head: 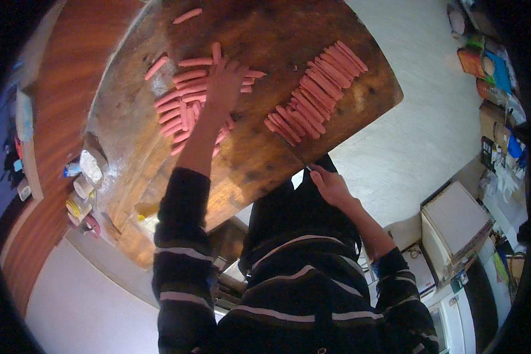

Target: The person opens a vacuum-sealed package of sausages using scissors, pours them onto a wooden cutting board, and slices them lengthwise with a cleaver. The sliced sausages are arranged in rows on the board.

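Observation:
A loose heap of pink sausages [171, 105] lies on the brown wooden table [256, 26]. My left hand [227, 73] reaches over the far part of this heap, fingers down among the sausages; whether it grips one is hidden. One sausage [216, 51] juts out just beyond the fingers. My right hand [332, 185] is closed around the handle of a knife [297, 156] at the table's near edge. The dark, thin blade points toward a slanting row of sausages [316, 95], packed side by side on the right.
Two loose sausages, one at the far edge of view [187, 16] and one left of the heap [156, 67], lie apart. An open bag of white powder [91, 163] and small packages [82, 205] stand along the left. A white box-like cabinet [455, 219] stands at lower right.

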`<state>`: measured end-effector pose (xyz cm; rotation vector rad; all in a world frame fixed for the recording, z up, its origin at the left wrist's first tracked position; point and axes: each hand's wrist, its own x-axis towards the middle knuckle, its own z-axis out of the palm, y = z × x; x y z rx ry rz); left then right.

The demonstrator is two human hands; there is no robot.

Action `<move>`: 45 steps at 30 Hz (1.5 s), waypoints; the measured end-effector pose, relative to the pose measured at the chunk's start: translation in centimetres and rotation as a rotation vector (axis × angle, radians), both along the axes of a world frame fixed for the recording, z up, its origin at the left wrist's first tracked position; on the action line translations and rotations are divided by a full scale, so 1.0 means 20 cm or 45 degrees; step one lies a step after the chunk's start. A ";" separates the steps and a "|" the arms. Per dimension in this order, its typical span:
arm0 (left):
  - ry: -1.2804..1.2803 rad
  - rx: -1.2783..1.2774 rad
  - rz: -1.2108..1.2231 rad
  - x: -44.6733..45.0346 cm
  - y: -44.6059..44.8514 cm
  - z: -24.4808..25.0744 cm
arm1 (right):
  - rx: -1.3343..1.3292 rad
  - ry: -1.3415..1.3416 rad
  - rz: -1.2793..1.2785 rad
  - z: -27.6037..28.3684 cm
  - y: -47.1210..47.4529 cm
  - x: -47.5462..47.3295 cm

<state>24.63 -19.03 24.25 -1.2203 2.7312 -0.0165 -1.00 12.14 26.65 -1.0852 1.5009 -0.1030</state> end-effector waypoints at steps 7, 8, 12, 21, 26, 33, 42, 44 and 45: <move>-0.395 0.308 -0.193 -0.12 -0.19 0.04 | 0.022 -0.012 -0.032 -0.02 0.03 0.07; -0.401 0.313 -0.172 -0.13 -0.19 0.06 | 0.030 -0.021 -0.021 -0.02 0.02 0.08; -0.121 0.292 0.190 -0.15 -0.15 0.21 | -0.054 -0.065 0.016 0.02 -0.01 0.08; 0.539 0.798 1.357 -0.01 0.79 0.12 | -0.077 -0.012 -0.047 -0.04 -0.01 0.04; 0.665 0.655 1.373 0.00 1.12 -0.20 | -0.069 0.006 0.000 -0.01 -0.01 0.05; 1.196 0.791 1.530 0.00 1.21 -0.23 | -0.141 0.046 0.039 0.03 -0.06 0.17; 1.320 0.812 1.561 0.03 1.25 -0.35 | -0.286 0.221 0.214 0.07 -0.13 0.32; 1.435 0.774 1.511 0.09 1.31 -0.50 | -0.277 0.239 0.224 0.08 -0.12 0.32; 1.426 0.794 1.552 0.10 1.31 -0.52 | -0.272 0.241 0.227 0.08 -0.13 0.32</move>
